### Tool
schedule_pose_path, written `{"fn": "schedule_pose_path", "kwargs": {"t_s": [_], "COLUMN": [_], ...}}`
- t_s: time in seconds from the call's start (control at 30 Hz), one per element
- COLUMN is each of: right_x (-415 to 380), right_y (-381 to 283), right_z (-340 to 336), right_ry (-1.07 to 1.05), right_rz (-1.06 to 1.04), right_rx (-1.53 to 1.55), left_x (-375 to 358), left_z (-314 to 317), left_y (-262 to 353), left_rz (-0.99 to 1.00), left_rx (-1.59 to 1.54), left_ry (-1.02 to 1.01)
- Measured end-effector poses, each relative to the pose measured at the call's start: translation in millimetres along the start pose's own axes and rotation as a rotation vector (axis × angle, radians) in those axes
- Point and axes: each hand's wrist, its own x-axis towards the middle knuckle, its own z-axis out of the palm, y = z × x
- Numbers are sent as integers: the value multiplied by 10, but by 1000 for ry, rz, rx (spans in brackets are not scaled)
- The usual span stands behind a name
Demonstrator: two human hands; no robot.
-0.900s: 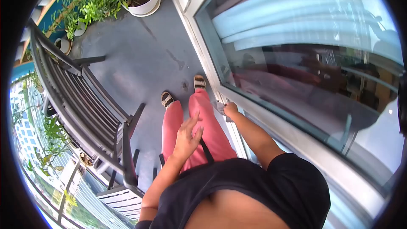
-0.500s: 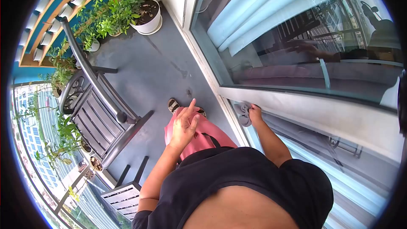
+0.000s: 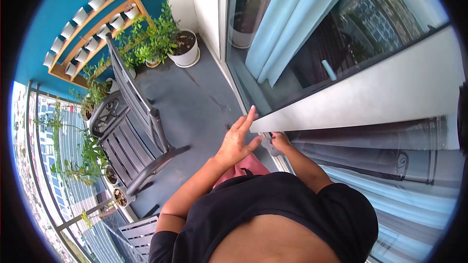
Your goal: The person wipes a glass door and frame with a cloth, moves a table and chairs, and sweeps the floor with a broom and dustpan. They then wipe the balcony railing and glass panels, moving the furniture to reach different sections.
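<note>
My left hand (image 3: 236, 144) is raised in front of my body, empty, its fingers stretched and the thumb apart. Its fingertips overlap the near corner of the white door frame (image 3: 351, 98) in this view. Lower and to the right, my right hand (image 3: 280, 141) is closed on a soft-looking grey cloth (image 3: 268, 146) beside the frame's lower edge. The glass pane (image 3: 336, 44) above the frame shows pale blue curtains and reflections. Below it, another glass section (image 3: 385, 148) reflects a chair.
A dark metal armchair (image 3: 129, 141) stands on the grey floor to my left, with a slatted table (image 3: 141, 236) nearer me. Potted plants (image 3: 184, 48) line the far wall and railing (image 3: 46, 165). A wooden rack (image 3: 100, 29) holds several white pots.
My view has turned, so the door rail now slants more steeply. My left hand has moved right and up towards the frame's corner. The right hand keeps the grey cloth, now lower and left.
</note>
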Motion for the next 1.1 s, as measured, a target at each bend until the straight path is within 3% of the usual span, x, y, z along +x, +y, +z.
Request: {"fn": "schedule_pose_path", "kwargs": {"t_s": [0.07,0.13,0.2,0.27,0.33,0.37,0.4,0.47,0.53,0.57,0.63,0.67,0.73,0.77,0.83,0.9,0.93,0.97,1.0,1.07,1.1], "right_x": [-96,-152,257,-115,-139,113,52,-5,363,648,1013,1035,1478,1586,2466,2684,2858,3161,3410,3676,3855], "right_y": [-261,-446,219,-430,-637,-428,-459,-619,-397,-375,-555,-819,-1058,-1250,-1216,-1674,-1888,-2067,-2313,-2721,-2952], "right_z": [129,242,1161,777,677,904,828,568,651,737,525,369,215,68,171,-140,-243,-282,-353,-441,-372], "right_ry": [65,-250,-189,-277,-362,-478,-485,-444,-433,-355,-173,-86,-94,20,-75,164,269,365,416,853,1055], "right_rz": [-75,61,-301,-207,9,268,268,434,407,347,288,290,129,91,-134,-323,-347,-432,-492,-700,-754], "right_rx": [63,141,-23,-36,303,777,781,1174,1596,1705,1864,1932,2013,2002,2050,1944,1901,1741,1747,1218,1072], "left_x": [20,-19,-77,-191,-254,-320,-387,-523,-691,-796,-1000,-1131,-1250,-1215,-1143,-1105,-1136,-1231,-1084,-1366,-1445], "left_z": [-24,-85,-177,-248,-336,-367,-381,-375,-442,-626,-657,-798,-1056,-1087,-1151,-1119,-1201,-1163,-1011,-838,-758], "left_y": [117,162,222,138,53,49,14,-183,-528,-519,-1138,-1306,-1667,-1535,-1261,-1304,-1367,-1483,-1437,-1792,-1913], "left_rz": [113,162,109,123,128,88,82,122,-6,-94,-13,-31,-178,-158,-114,-147,-155,-11,-48,52,-87], "left_rx": [-78,-54,-71,-42,-36,-90,-85,86,-15,-234,-126,-114,-381,-417,-486,-651,-573,-241,-278,88,948], "left_ry": [8,0,-3,10,82,133,130,147,159,194,430,411,681,722,803,1223,1288,1209,1490,1299,1314]}}
